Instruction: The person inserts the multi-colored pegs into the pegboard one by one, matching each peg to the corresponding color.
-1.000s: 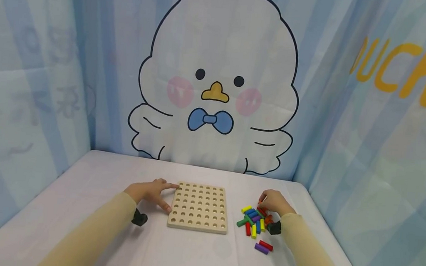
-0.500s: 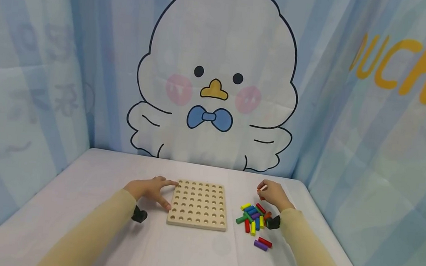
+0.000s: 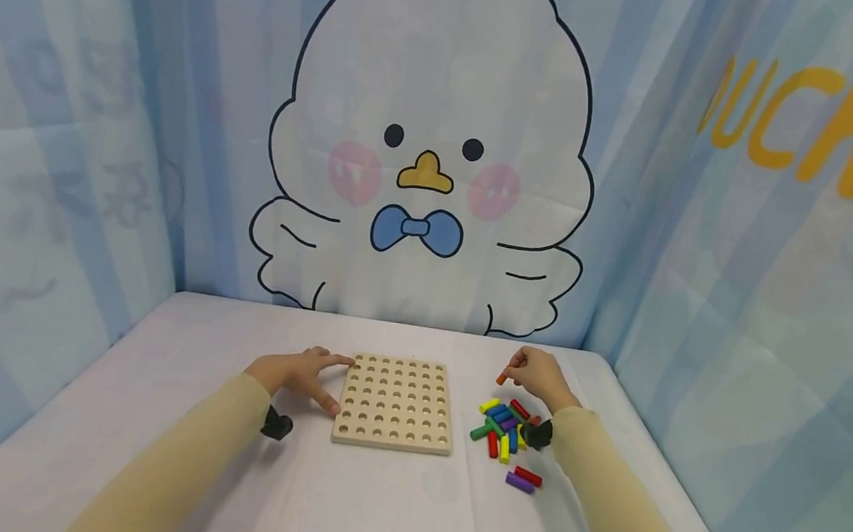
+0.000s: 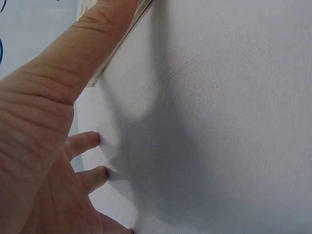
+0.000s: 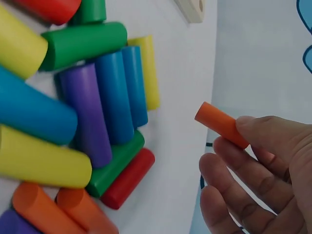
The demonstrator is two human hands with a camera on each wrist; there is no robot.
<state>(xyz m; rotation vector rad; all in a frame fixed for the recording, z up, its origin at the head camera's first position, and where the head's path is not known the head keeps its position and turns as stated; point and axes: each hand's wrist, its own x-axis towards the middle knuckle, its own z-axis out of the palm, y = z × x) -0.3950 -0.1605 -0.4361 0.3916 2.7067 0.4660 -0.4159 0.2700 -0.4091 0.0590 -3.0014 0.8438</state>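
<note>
My right hand (image 3: 541,374) pinches an orange wooden peg (image 5: 220,124) between thumb and fingertips, raised beyond the peg pile. One end of this peg sticks out past the thumb in the right wrist view. A square wooden pegboard (image 3: 391,444) with rows of round holes lies in the middle of the table. My left hand (image 3: 301,372) spreads along its left side, index finger at the far left corner and thumb at the near left edge. In the left wrist view the thumb (image 4: 83,44) lies against the board's edge (image 4: 114,51), the other fingers on the cloth.
Several colored pegs lie heaped right of the board, among them a purple peg (image 5: 85,114), a green peg (image 5: 85,45) and a yellow peg (image 3: 505,450). Nearer the front, a red peg (image 3: 528,476) lies beside another purple one. Curtains (image 3: 753,325) enclose the white table (image 3: 377,513).
My right hand has lifted away from the pile with the orange peg and moved left and toward the back. The left hand keeps its place at the board. The head view has tilted slightly.
</note>
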